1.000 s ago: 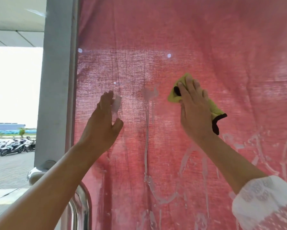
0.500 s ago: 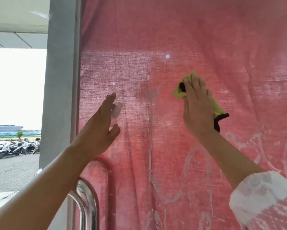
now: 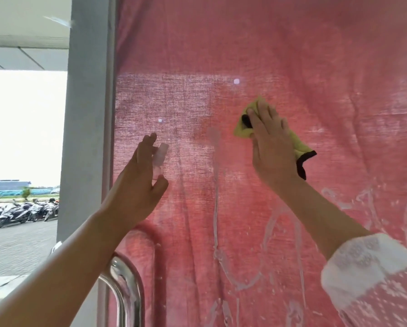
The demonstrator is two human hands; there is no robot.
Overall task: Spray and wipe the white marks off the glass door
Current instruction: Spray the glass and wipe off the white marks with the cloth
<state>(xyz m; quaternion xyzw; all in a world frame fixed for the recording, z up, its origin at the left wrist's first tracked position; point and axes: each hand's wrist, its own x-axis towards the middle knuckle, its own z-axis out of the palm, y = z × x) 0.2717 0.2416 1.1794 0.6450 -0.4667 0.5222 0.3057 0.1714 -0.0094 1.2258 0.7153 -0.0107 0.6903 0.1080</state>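
Standing parked outside at far left are motorbikes (image 3: 21,212), then a grey pillar (image 3: 87,114) and a chrome door handle (image 3: 124,291). The left hand (image 3: 136,185) is raised at the glass door (image 3: 315,55), thumb and fingers pinching a small clear bottle (image 3: 160,156). 1 white streak (image 3: 216,208) runs down between the 2 hands. The right hand (image 3: 273,147), fingers straight and together, presses a yellow cloth (image 3: 242,132) flat on the glass. White marks (image 3: 275,230) cover the lower right.
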